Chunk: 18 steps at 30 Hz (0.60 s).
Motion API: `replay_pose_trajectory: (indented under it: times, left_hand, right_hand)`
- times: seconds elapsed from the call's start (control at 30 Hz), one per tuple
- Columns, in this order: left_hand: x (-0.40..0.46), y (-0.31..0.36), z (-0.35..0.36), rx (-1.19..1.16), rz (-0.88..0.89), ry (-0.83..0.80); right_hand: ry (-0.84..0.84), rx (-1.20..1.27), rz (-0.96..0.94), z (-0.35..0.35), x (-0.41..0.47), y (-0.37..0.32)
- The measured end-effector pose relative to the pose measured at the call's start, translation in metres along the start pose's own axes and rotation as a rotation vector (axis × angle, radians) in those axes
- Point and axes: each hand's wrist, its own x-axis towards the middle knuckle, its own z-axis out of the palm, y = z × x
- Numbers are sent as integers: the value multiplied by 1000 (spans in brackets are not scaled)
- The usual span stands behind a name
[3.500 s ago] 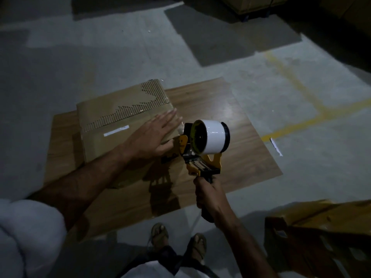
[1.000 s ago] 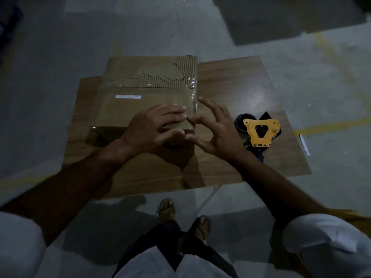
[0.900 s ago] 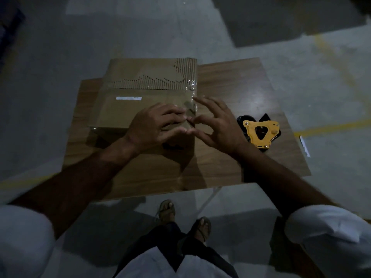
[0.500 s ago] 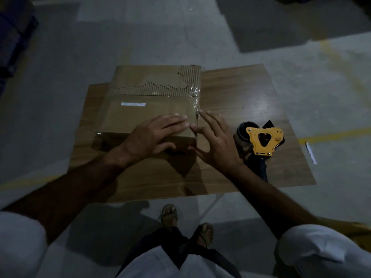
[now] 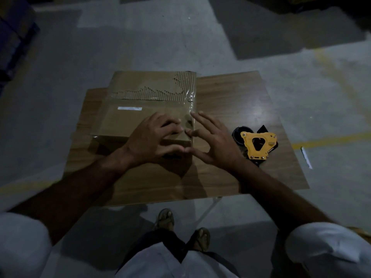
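I am working at the wooden table (image 5: 230, 97), sealing the cardboard box (image 5: 130, 121) lying on it, pressing its taped near corner with left hand (image 5: 148, 141) flat and right hand (image 5: 216, 143) spread, neither gripping anything; next likely means regripping the tape dispenser (image 5: 257, 144) beside them.

White sleeves (image 5: 329, 247), dark trousers (image 5: 160, 238), sandals (image 5: 165, 217)

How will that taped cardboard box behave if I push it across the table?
The cardboard box is low and flat, so it should slide, not tip. Glossy tape on its right edge and the smooth wooden table suggest little grip. Its torn top layer, flutes exposed, may dent under pressure.
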Motion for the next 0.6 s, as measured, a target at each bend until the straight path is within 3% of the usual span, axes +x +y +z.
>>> replay_pose_trajectory:
  times: [0.13,0.23,0.4,0.6]
  left_hand:
    - [4,7,15,10,-51,129]
    - [-4,8,27,47,-66,167]
    - [-9,13,29,128,-77,133]
    - [2,8,19,15,-96,113]
  right_hand:
    - [-69,-66,-175,-12,19,24]
    - [-28,-64,-192,2,12,28]
    - [-28,-76,-108,16,-7,20]
    - [-58,-51,-257,-5,23,31]
